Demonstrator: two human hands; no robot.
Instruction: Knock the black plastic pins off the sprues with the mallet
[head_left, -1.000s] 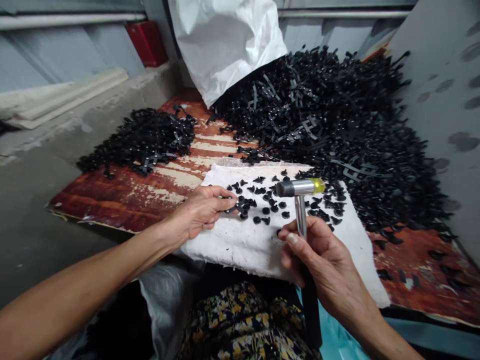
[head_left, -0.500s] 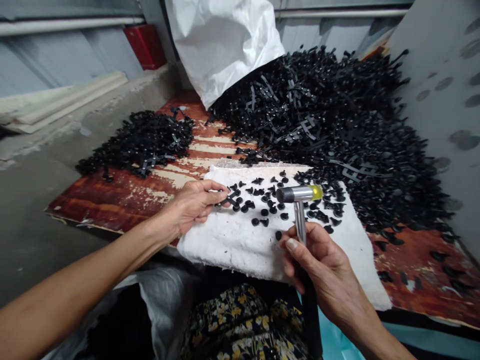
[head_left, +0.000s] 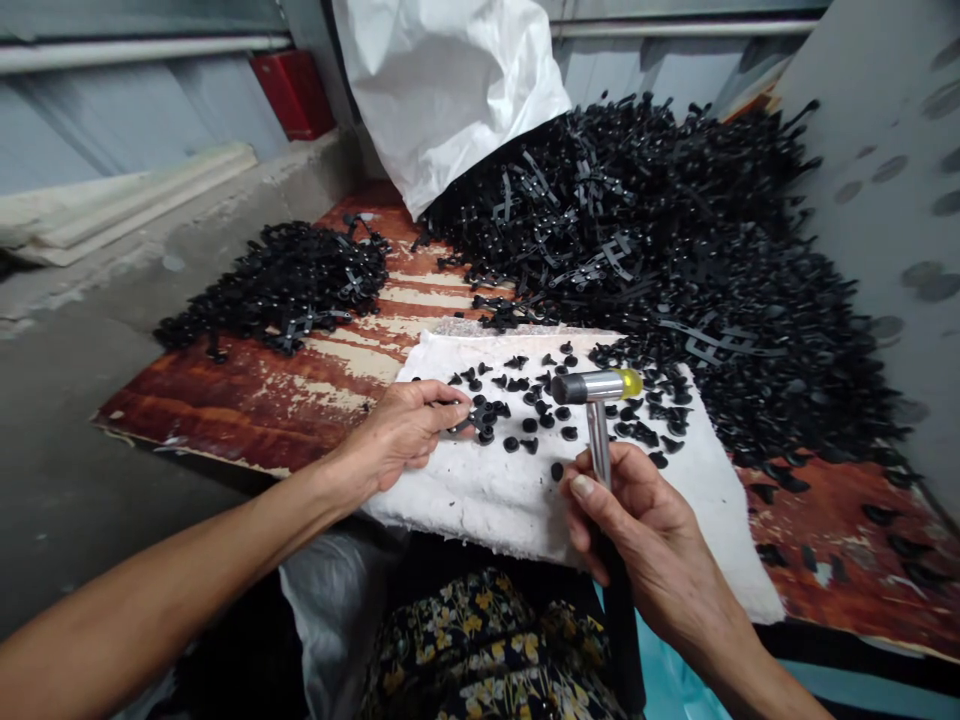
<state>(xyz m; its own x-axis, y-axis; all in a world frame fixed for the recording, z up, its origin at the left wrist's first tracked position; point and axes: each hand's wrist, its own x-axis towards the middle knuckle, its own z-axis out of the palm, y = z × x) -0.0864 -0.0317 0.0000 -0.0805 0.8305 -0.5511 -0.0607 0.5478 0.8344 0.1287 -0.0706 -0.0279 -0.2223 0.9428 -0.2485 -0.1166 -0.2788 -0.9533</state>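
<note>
Black linkage piece (head_left: 478, 420), there it is, at the left side of the white cloth (head_left: 480, 515), pinched in the left hand (head_left: 409, 430), thumb over the top and fingertips closed on it! That hand is plainly the nearer one; the piece pokes out to the right of the grip, its long axis looking roughly left to right, though the fingers hide part of it. Now across to the right hand (head_left: 649, 520), wrapped round the two-faced hammer (head_left: 597, 386), handle running near to far, head at the far end. And here's the line that counts: the hammer head lies crosswise, dark face pointing left towards the linkage, yellow face pointing right, the two well apart. Between them, black flat-headed pegs (head_left: 511, 444) are scattered over the cloth, some right beside the linkage; whether any touches it, I cannot tell. Out on the red-brown desk (head_left: 225, 400), a smaller heap of black linkages (head_left: 300, 280) sits far left, and a great black pile (head_left: 675, 230) spreads across the far right.
</note>
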